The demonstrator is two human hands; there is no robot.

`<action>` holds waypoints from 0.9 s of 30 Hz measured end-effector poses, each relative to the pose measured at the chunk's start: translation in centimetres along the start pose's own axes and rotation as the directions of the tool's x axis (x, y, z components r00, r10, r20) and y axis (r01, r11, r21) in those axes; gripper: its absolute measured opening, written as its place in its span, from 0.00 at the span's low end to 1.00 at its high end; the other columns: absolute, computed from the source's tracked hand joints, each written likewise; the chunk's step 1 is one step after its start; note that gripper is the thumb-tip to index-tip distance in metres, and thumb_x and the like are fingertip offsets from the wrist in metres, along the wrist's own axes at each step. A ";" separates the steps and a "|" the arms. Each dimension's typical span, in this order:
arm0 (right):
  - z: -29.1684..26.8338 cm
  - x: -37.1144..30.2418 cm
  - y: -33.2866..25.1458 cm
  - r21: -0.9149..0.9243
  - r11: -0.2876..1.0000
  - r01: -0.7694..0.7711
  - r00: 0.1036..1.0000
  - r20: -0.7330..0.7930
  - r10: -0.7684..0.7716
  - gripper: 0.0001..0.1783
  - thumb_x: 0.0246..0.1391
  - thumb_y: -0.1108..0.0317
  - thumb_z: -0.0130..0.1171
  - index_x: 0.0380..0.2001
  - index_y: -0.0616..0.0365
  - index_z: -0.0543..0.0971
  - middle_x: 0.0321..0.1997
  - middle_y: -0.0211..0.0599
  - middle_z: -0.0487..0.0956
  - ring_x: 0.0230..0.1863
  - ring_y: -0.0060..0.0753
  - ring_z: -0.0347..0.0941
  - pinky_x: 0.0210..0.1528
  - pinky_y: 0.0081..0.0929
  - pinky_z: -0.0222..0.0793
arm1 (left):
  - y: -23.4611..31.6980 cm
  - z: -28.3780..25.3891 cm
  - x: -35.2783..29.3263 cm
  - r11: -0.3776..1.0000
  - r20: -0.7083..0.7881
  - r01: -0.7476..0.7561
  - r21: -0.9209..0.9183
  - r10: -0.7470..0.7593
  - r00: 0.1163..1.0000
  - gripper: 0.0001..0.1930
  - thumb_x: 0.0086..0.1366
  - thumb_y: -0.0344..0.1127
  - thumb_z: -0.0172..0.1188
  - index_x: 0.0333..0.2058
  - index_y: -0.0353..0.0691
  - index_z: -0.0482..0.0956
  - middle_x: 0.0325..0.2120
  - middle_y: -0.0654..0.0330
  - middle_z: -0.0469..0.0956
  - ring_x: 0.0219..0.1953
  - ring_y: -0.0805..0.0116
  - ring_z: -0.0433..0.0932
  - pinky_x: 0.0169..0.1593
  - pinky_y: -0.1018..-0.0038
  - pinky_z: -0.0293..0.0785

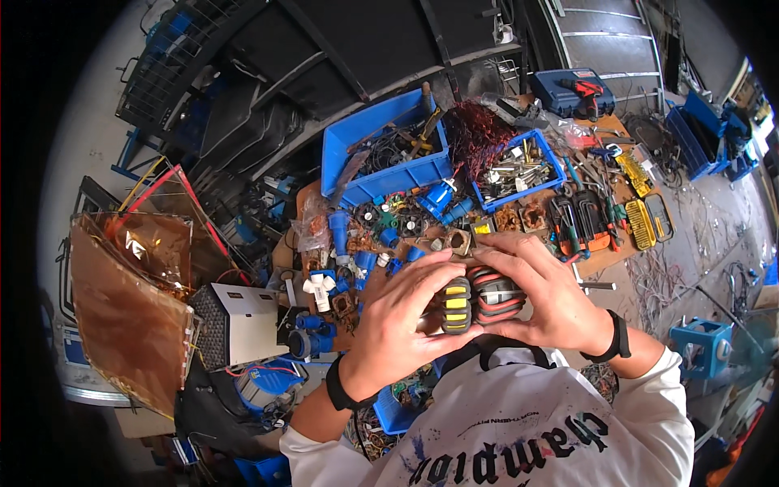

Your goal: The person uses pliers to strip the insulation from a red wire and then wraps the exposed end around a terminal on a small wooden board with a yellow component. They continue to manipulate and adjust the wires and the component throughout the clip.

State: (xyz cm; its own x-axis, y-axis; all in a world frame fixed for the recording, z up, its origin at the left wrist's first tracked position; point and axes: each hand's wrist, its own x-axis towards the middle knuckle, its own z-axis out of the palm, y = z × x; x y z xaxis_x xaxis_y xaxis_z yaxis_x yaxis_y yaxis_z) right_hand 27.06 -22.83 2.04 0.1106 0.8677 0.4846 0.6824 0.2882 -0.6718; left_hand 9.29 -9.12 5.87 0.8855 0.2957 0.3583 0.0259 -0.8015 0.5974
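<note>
My left hand is wrapped round a black tape measure with yellow ribs on its edge. In my right hand is a second tape measure, black and grey with red trim. The two are held upright side by side in front of my chest, close together or touching. My thumbs pass below them and my fingers curve over the top. Just beyond my fingertips, a rusty nut-like metal ring lies on the cluttered wooden bench.
A large blue bin holds cables and tools. Beside it are copper-coloured wire and a smaller blue tray of metal parts. A red drill rests on a blue case. White and blue pipe fittings sit left, hex keys right.
</note>
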 end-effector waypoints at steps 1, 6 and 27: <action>0.0 0.0 -0.1 -0.007 1.000 0.015 1.000 -0.009 -0.015 0.41 0.37 0.62 0.76 0.57 0.55 0.71 0.57 0.43 0.70 0.52 0.51 0.70 0.52 0.42 0.69 | 0.2 0.0 0.0 1.000 -0.001 0.008 0.016 -0.008 1.000 0.35 0.39 0.34 0.81 0.49 0.34 0.77 0.49 0.46 0.78 0.52 0.53 0.79 0.54 0.65 0.76; 0.7 -0.2 0.3 -0.051 0.996 0.075 0.995 -0.056 -0.078 0.42 0.36 0.62 0.75 0.58 0.57 0.71 0.51 0.41 0.73 0.48 0.48 0.71 0.48 0.40 0.70 | -0.2 0.1 0.3 0.999 -0.008 0.047 -0.023 -0.047 0.999 0.35 0.42 0.32 0.80 0.50 0.33 0.75 0.49 0.48 0.78 0.50 0.58 0.80 0.52 0.68 0.77; 1.7 -0.5 1.7 0.561 0.761 -0.326 0.909 -0.036 0.416 0.36 0.42 0.71 0.75 0.56 0.65 0.72 0.48 0.43 0.80 0.46 0.26 0.79 0.54 0.27 0.75 | -0.2 -1.9 0.7 0.995 -0.193 0.078 -0.062 -0.088 0.977 0.37 0.46 0.31 0.77 0.55 0.31 0.70 0.55 0.48 0.73 0.62 0.50 0.69 0.64 0.61 0.64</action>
State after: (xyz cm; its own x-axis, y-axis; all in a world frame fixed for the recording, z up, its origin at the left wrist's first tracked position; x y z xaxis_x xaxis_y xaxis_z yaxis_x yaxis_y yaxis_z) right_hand 26.97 -22.09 -0.29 0.4099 0.8939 0.1813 0.0778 0.1638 -0.9834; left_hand 9.04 -7.73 7.34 0.7736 0.4600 0.4359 0.0657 -0.7424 0.6668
